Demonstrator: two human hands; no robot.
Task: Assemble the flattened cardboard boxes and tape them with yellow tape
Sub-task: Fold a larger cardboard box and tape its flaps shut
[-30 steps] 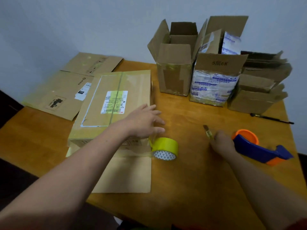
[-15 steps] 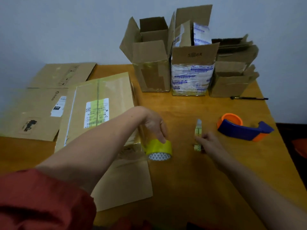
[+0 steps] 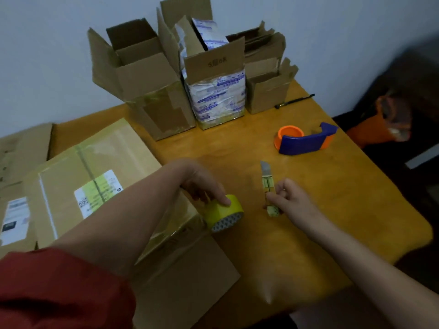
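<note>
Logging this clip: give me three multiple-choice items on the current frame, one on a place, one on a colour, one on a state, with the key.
1. Where does the tape dispenser lie?
A. on the table, beyond the right hand
B. inside an open box
C. on flattened cardboard

2. What colour is the tape roll under the left hand?
A. red
B. yellow
C. black

3. What is the right hand doing?
A. lying flat, empty
B. gripping the dispenser
C. pinching the utility knife, blade out

Key:
1 A, it sits on bare wood, apart from both hands.
2 B, its outer band is yellow.
3 C, fingers close round the handle.
</note>
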